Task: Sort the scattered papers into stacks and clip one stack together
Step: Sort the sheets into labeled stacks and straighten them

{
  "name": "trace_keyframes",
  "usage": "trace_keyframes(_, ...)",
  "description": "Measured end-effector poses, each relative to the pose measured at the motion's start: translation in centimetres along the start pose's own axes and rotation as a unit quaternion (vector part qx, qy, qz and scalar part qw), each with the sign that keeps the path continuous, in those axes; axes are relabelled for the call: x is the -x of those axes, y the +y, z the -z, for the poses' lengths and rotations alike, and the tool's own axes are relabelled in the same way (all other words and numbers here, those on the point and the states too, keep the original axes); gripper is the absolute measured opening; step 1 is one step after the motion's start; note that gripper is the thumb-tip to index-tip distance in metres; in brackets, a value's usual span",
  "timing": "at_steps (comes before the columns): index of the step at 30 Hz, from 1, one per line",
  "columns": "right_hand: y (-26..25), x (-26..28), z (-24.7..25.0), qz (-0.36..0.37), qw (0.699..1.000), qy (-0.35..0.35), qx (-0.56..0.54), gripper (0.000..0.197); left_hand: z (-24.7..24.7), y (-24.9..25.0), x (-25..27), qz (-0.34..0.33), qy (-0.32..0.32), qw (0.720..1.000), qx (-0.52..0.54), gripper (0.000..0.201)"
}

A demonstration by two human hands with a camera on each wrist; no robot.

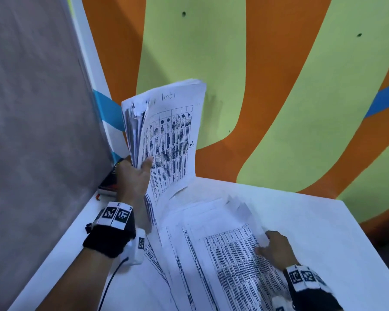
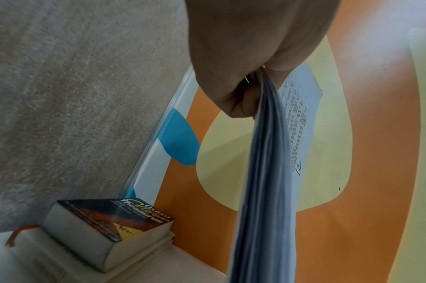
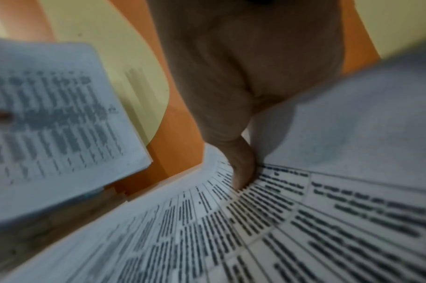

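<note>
My left hand (image 1: 136,170) grips a thick bundle of printed sheets (image 1: 166,129) upright above the table's back left, thumb on the front page. In the left wrist view the bundle (image 2: 263,172) hangs edge-on from my curled fingers (image 2: 241,103). Loose printed papers (image 1: 202,248) lie fanned across the white table (image 1: 301,212). My right hand (image 1: 272,245) pinches the right edge of the top sheet of that pile, thumb on the printed face. In the right wrist view my thumb (image 3: 241,172) presses on the tabled page (image 3: 292,220). No clip is in view.
Two books (image 2: 105,229) are stacked in the table's back left corner, by a grey partition (image 1: 32,108). An orange and green painted wall (image 1: 256,75) stands close behind the table. A cable (image 1: 109,286) runs from my left wrist.
</note>
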State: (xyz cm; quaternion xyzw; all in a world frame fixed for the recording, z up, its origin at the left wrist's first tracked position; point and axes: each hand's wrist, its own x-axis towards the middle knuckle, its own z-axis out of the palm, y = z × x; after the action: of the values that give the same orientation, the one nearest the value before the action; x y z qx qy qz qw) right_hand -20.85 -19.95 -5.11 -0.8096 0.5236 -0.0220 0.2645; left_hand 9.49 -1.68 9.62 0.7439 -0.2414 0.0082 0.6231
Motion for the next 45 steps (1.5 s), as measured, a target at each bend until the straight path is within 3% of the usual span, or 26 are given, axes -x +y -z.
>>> trace_keyframes(2,0.0,0.0,1.1,0.028,0.999,0.040,-0.010,0.014,0.1,0.1,-0.2,-0.006,0.005,1.000,0.003,0.047)
trace_keyframes(6,-0.7,-0.1,6.4,0.081,0.990,0.115,-0.031,0.025,0.7,0.2,-0.5,0.001,0.005,1.000,0.011,0.042)
trace_keyframes(10,-1.7,-0.2,7.3,0.078,0.984,0.016,-0.158,0.030,0.9,0.6,-0.3,0.013,0.007,1.000,0.009,0.043)
trace_keyframes(14,-3.1,0.0,2.4,0.029,0.998,-0.043,-0.039,0.051,0.8,1.1,0.1,0.001,0.008,1.000,0.005,0.049)
trace_keyframes(17,-3.6,0.2,-0.9,0.010,0.999,-0.038,0.026,0.066,0.9,1.1,0.0,0.010,0.006,1.000,0.010,0.048)
trace_keyframes(20,-3.5,-0.3,-2.5,0.009,0.999,-0.046,0.001,0.068,1.0,0.9,-0.2,0.005,0.011,1.000,0.020,0.048)
trace_keyframes(25,-3.6,-0.1,-2.3,-0.010,1.000,-0.022,-0.001,0.047,0.8,0.4,-0.5,0.007,0.015,1.000,-0.003,0.040)
trace_keyframes(30,-2.1,0.0,3.3,0.090,0.991,0.074,-0.061,0.049,0.8,-0.2,-1.1,0.029,0.000,0.999,-0.022,0.054)
trace_keyframes(33,-3.7,1.8,10.0,0.156,0.969,0.067,-0.180,0.011,0.1,-0.6,-1.2,0.029,-0.016,0.999,-0.015,0.055)
trace_keyframes(37,-6.6,3.0,15.3,0.168,0.911,0.057,-0.373,0.008,-1.7,-0.9,-0.5,0.042,-0.062,0.997,0.022,0.047)
trace_keyframes(39,-7.7,2.4,15.4,0.153,0.866,0.023,-0.475,0.014,-2.9,-2.0,-0.1,0.059,-0.111,0.992,0.028,0.048)
trace_keyframes(41,-8.2,1.2,14.7,0.143,0.832,-0.026,-0.536,0.042,-4.1,-2.8,0.4,0.082,-0.176,0.980,0.043,0.066)
trace_keyframes(42,-8.5,0.7,14.2,0.133,0.830,-0.031,-0.540,0.057,-4.4,-2.3,1.0,0.094,-0.209,0.971,0.071,0.067)
trace_keyframes(43,-8.2,0.0,13.6,0.129,0.826,-0.024,-0.548,0.062,-4.7,-1.4,1.6,0.106,-0.245,0.959,0.100,0.059)
trace_keyframes(45,-7.9,-0.9,12.3,0.123,0.823,-0.029,-0.554,0.045,-5.0,-0.3,2.6,0.115,-0.325,0.927,0.147,0.034)
